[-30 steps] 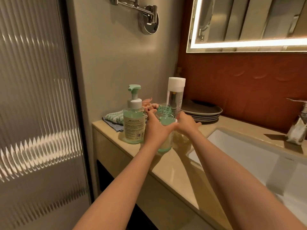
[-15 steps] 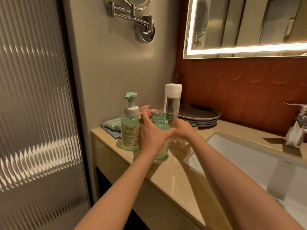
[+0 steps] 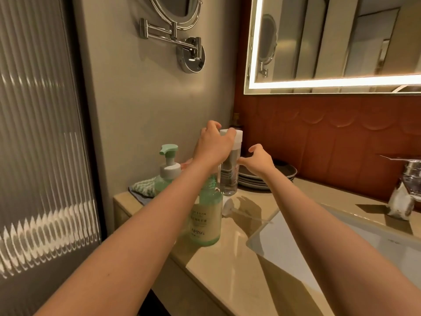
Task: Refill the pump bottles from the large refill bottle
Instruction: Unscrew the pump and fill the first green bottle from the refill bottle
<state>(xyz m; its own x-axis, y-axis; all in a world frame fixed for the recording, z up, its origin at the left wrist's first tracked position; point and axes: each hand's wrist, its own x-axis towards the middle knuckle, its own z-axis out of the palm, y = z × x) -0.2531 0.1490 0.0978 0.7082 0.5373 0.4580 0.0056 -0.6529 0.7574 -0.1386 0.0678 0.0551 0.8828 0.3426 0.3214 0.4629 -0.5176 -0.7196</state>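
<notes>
The tall clear refill bottle with a white cap stands at the back of the counter. My left hand is closed over that cap from the left. My right hand hovers at the bottle's right side, fingers spread, its fingertips at the bottle's wall. In front stands a green pump bottle with a pale label and an uncovered threaded neck, partly hidden by my left forearm. Its pump head lies on the counter beside it. A second green pump bottle, pump on, stands to the left.
The beige counter meets the wall at left, and a white sink is sunk in at right with a chrome tap. A stack of dark plates sits behind my right hand. A folded cloth lies by the wall.
My left hand let go of the open green bottle and rose to the refill bottle's cap. My right hand lifted toward that bottle's side. The view tilted upward.
</notes>
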